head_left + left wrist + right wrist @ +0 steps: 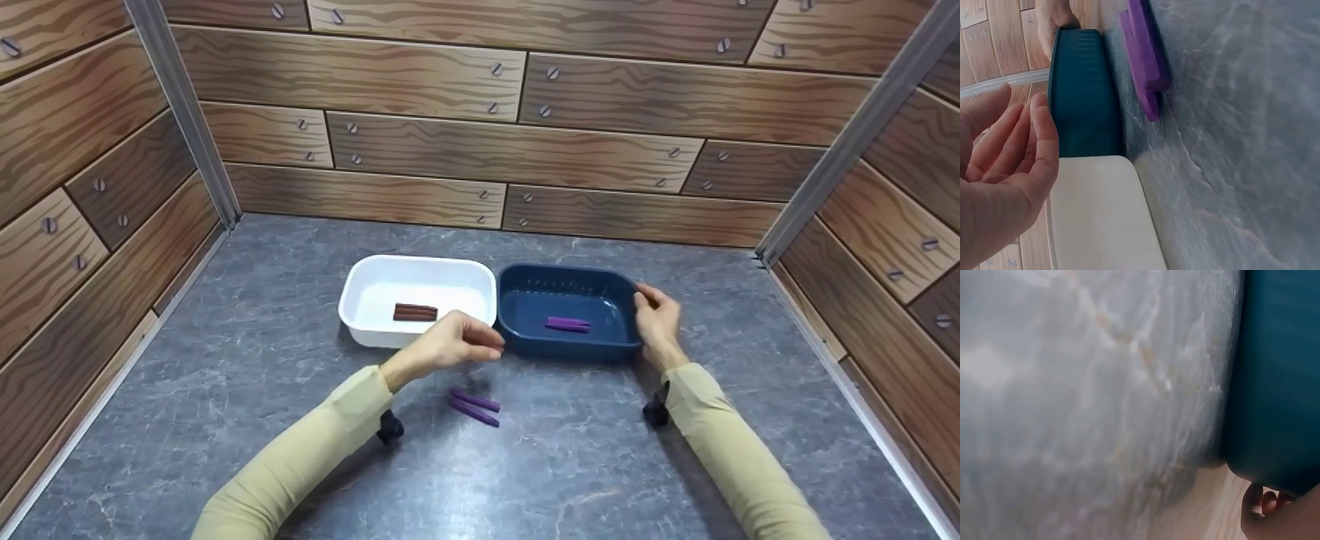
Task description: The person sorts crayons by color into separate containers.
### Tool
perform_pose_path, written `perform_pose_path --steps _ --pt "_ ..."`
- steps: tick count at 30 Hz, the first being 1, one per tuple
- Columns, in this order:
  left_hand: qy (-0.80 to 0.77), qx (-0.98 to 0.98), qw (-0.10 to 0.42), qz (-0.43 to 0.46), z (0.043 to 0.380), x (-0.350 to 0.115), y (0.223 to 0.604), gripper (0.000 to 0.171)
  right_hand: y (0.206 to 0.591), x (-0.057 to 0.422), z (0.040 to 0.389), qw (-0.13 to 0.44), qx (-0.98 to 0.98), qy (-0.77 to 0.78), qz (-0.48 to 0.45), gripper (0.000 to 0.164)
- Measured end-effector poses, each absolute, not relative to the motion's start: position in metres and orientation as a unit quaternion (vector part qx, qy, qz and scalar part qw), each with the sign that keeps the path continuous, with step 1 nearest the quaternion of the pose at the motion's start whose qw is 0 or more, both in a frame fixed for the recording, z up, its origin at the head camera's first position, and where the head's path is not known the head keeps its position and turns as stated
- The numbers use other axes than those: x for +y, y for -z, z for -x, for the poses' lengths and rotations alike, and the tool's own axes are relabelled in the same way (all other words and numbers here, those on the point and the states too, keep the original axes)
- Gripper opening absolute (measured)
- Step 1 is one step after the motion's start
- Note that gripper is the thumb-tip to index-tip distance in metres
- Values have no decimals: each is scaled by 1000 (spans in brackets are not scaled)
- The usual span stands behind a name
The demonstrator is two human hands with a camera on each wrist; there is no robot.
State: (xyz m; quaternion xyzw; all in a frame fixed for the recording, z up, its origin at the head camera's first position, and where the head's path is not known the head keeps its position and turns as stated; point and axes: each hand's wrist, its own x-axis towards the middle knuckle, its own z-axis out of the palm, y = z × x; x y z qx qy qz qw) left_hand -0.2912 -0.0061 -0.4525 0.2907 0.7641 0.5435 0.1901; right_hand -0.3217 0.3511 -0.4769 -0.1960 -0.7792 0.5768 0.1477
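Purple sticks (474, 412), two of them, are lying on the worktop (570, 465) at the lower centre of the head view, their long axes slanting from upper left to lower right. Their left ends are sitting close together while their right ends are spreading apart. From the left wrist they are showing flat, faceted sides and blunt near ends, and the frame's top edge is cutting one off.

Above them, the left hand (456, 342) is hanging with fingers loosely curved, a narrow gap showing between thumb and fingertips, holding nothing. My eye is following the right hand (658, 319), which is gripping the right side of a glossy blue bin (570, 348); some fingers are hiding behind its wall, and the right wrist view is cropping most of that hand at the lower right.

Inside, purple pieces (568, 328) are lying left to right. A smooth white bin (367, 337), round-cornered too, is touching the blue one and holding brown sticks (415, 312), also pointing sideways; I'm finding their number hard to make out. Pale veins are running through the grey worktop.
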Motion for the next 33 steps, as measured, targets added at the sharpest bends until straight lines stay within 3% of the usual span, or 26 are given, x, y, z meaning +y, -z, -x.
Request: perform_pose_path --steps 33 --pt "-438 812 274 -273 288 -36 476 21 474 350 320 143 -782 -572 201 40"
